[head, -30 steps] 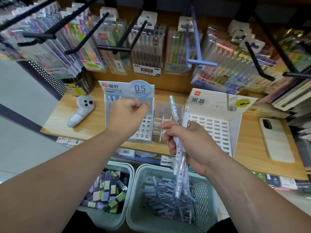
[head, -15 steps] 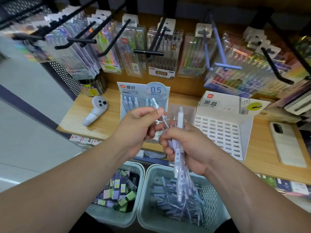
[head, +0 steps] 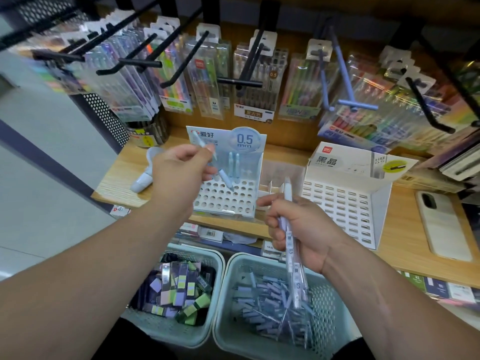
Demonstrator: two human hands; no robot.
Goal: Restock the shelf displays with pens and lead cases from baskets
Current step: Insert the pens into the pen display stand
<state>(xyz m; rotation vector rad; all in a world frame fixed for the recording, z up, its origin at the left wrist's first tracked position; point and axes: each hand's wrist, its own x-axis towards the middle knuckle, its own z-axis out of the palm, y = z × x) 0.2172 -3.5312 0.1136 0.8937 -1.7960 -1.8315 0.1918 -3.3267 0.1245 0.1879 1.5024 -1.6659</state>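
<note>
Two pens point(head: 233, 162) stand in the rack point(head: 223, 201). Left hand point(head: 179, 172) pinches a pen point(head: 225, 180) tip-down over a hole, angled to slot in; right hand point(head: 301, 229) curls round a bundle point(head: 291, 255), kept close as supply

Pale-blue pen point(head: 225, 179) slants tip-down over the holed display rack point(head: 228, 202).
</note>
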